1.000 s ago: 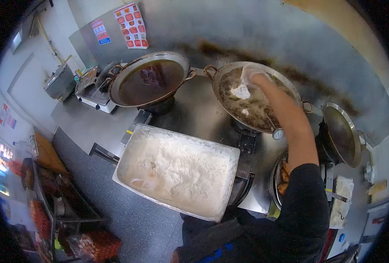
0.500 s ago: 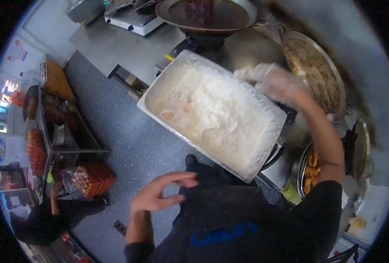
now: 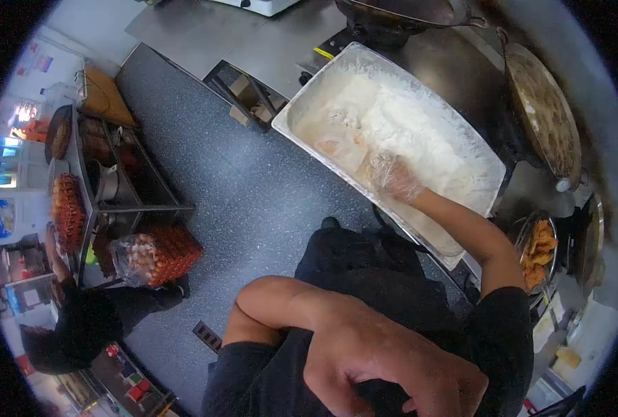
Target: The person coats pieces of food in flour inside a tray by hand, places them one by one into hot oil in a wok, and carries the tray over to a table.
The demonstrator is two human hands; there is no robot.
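In the head view, a rectangular metal tray (image 3: 490, 195) is seen, filled with white powder (image 3: 423, 135), with partly coated lumps (image 3: 338, 144) lying near its left short edge. The right hand (image 3: 396, 178), covered by a clear plastic glove, is lowered into the powder near the middle of the tray's near long edge, just beside those lumps. Its fingers are bent downward, but how far they are parted, and whether anything is gripped, cannot be told. The bare left hand (image 3: 392, 358) is held before the torso, well apart from the tray, with its fingers loosely curled; whether anything is held there cannot be told either. For good handling in the powder, a light touch is judged best: the lumps should be separated with loose fingers, and powder should be drawn over them from the deeper heap toward the far long edge. Quick strokes should be avoided close to the near edge, where powder could be spilled over the rim. Since a wok (image 3: 572, 124) of foaming liquid stands beyond the tray's right corner, the forearm should be held clear of that side.
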